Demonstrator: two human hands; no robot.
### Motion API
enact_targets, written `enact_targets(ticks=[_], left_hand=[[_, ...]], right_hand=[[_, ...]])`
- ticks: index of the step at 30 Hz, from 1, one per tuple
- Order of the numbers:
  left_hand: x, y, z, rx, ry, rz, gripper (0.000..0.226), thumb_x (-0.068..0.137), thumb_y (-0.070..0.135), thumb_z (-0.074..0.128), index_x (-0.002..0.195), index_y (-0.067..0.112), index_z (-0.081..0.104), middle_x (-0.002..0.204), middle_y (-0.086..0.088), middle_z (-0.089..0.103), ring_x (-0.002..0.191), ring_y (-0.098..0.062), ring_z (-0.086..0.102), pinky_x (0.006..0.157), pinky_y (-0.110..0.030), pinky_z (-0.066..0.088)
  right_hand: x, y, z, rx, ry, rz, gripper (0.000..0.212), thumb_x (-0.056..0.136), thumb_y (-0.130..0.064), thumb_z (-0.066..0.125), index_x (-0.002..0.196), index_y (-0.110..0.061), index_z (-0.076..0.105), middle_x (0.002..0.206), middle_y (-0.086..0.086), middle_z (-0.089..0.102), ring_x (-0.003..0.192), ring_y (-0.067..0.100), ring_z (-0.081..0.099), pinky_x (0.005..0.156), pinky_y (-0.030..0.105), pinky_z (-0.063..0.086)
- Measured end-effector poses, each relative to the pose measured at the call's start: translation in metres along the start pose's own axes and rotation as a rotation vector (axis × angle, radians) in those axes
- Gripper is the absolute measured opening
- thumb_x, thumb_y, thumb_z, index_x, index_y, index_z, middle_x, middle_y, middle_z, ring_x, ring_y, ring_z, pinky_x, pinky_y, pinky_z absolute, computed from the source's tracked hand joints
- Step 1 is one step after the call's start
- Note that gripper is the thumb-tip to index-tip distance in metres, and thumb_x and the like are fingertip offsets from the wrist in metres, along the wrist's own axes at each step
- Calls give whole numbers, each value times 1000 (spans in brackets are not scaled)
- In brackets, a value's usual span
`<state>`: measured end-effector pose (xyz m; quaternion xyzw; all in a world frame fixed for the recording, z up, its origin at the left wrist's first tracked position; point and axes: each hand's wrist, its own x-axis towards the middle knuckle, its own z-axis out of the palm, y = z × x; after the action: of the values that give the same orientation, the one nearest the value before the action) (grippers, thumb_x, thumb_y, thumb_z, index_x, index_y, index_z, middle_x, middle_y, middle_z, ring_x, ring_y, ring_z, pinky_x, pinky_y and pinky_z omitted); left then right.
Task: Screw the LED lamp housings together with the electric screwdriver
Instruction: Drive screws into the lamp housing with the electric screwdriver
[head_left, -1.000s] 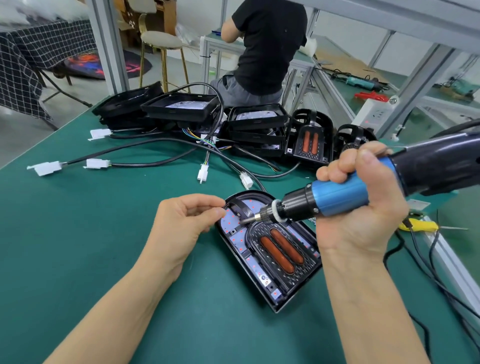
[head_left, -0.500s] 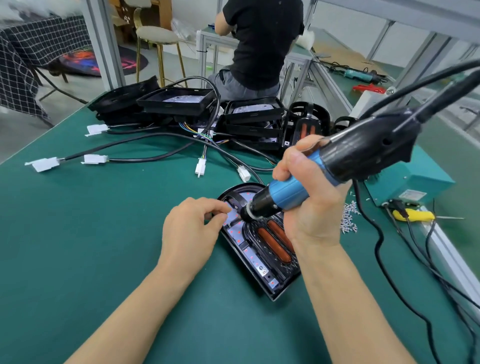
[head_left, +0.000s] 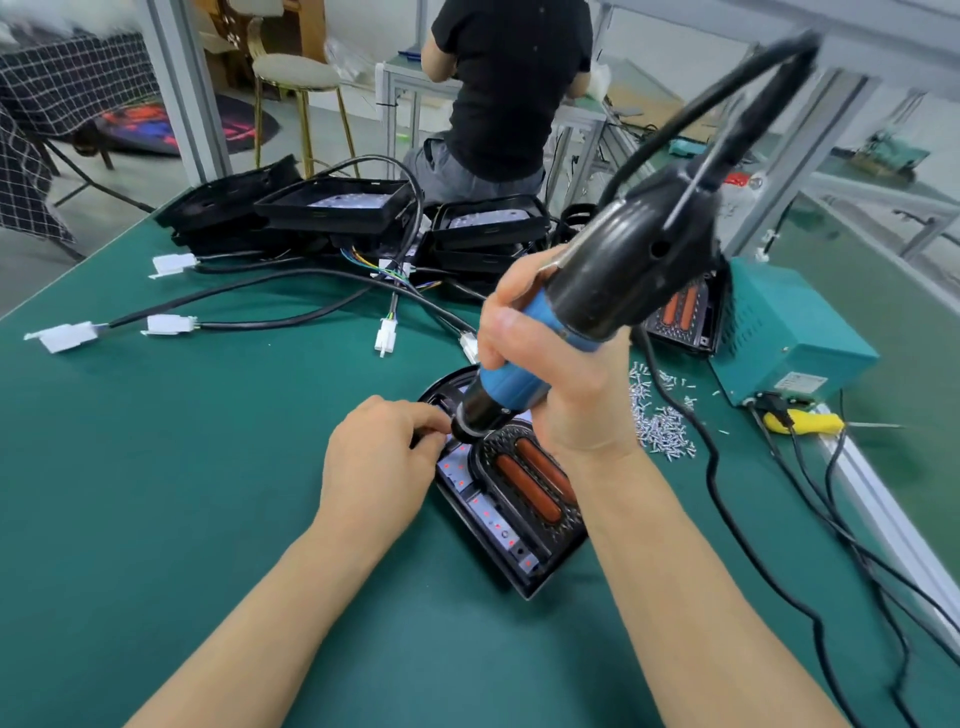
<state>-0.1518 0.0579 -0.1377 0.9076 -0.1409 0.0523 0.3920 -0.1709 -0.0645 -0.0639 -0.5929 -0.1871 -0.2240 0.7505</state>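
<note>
Gripping the electric screwdriver (head_left: 524, 382) by its blue barrel, the right hand (head_left: 566, 384) has its fingers wrapped fully round the tool and holds it steeply tilted, nose down; the nose meets the LED lamp housing (head_left: 511, 499) directly below and left of that hand, at the housing's far left edge; the steep angle appears chosen to bring the bit square onto a screw seat. The left hand (head_left: 376, 462) sits just left of the nose with fingertips pinched together against it; in my judgement it steadies a screw or the bit, and its weight also pins the housing against twisting under torque. The housing lies flat on the green mat (head_left: 156, 493) between the two forearms, open face up, orange strips and red-dotted board showing. A heap of loose screws (head_left: 660, 421) lies just right of the right hand, within easy reach for the next pick; the teal power box (head_left: 789, 338) stands farther right, its cable (head_left: 727, 499) trailing behind the right forearm. Stacked housings (head_left: 332, 208) with wired connectors wait beyond both hands, presumably queued for the same work.

Concealed: the bit tip and the screw itself, covered by the left fingertips and the tool's black collar; whether the left hand actually pinches anything cannot be told. The tool's upper body is motion-blurred; the housing's far curve is hidden behind the right hand.
</note>
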Motion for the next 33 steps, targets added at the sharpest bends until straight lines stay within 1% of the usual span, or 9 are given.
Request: enact_targets(ticks=[3,7,10,14,18,22,26,30,33], left_hand=[[2,0,0,31,3,17,14,82,10,67,84,22,75,46,16,35,59,-12,33,58,-32,19],[10,7,-3,94,-37,55,18,80,10,68,83,25,77,39,14,37,55,-4,35,54,-29,24],[18,21,-2,150,-45,107,18,83,12,64,87,26,75,71,4,64,78,-23,56,63,-30,35],[34,54,12,139,-9,301,17,84,13,63,92,23,74,86,-1,69,91,-26,55,74,-33,37],[58,95,48,224,-176,389,23,89,16,56,99,28,72,100,1,70,102,-25,58,89,-33,42],[72,118,85,372,-330,478,27,85,9,54,96,24,72,102,1,71,101,-24,61,90,-31,41],[82,116,103,447,-434,404,20,83,12,58,93,19,74,97,-2,73,98,-25,64,89,-33,48],[96,111,100,311,-433,238,23,86,7,57,92,20,75,101,0,72,96,-24,65,84,-34,51],[102,111,100,300,-449,197,27,86,3,55,93,21,74,103,-3,71,96,-25,64,85,-35,52]], right_hand=[[-3,-1,0,7,40,21,24,68,2,66,74,-21,61,66,-1,56,53,17,50,57,29,45],[-8,-8,-10,71,238,-12,27,70,0,66,72,-27,63,67,-6,58,52,13,51,58,26,45],[-6,-26,-30,149,360,-120,36,71,5,62,70,-30,65,65,-11,58,51,10,51,56,22,45],[-4,-55,-63,122,535,-228,26,68,2,66,72,-24,64,65,-7,57,51,12,50,54,23,43],[-14,-72,-95,41,706,-252,19,73,1,62,76,-17,56,63,-6,56,49,10,52,51,21,44],[-26,-76,-111,-36,777,-251,17,72,1,62,75,-15,55,66,-3,54,49,14,50,53,24,43],[-36,-75,-120,-90,795,-226,16,70,0,64,76,-12,54,67,-1,55,50,16,51,53,23,43],[-44,-79,-129,-113,823,-214,16,69,-1,65,77,-11,54,75,6,52,52,18,51,55,24,44],[-48,-81,-132,-121,828,-206,16,69,-2,65,76,-11,54,73,4,51,52,19,51,55,26,43]])
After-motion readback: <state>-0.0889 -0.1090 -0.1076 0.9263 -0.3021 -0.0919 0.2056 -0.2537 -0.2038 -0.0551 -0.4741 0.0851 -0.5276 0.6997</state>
